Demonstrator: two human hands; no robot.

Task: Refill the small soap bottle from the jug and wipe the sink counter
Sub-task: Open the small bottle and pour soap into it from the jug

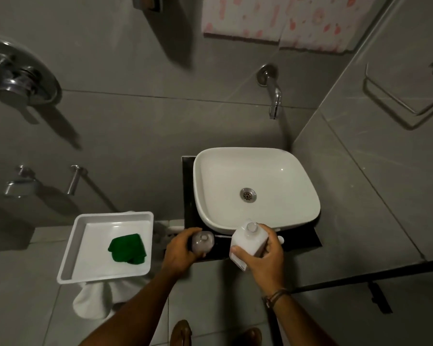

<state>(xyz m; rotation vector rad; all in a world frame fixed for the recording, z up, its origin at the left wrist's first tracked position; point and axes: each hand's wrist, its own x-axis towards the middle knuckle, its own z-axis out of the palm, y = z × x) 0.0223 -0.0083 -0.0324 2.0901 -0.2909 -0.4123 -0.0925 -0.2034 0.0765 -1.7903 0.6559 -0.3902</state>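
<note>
My left hand (179, 248) grips the small clear soap bottle (203, 242), which stands on the black sink counter (310, 239) in front of the white basin (256, 168). My right hand (265, 255) holds the white jug (248, 239) upright, just right of the small bottle, with its neck pointing up. Both necks look uncapped, though it is too dim to be sure. A small white thing (281, 239) lies on the counter behind my right hand. A green cloth (128, 248) lies crumpled in a white tray (68, 245) to the left.
The tray rests on a stand draped with a white towel (93, 300). A wall spout (274, 96) hangs above the basin. A mixer handle (18, 81) and taps (20, 183) are on the left wall. A glass panel stands on the right.
</note>
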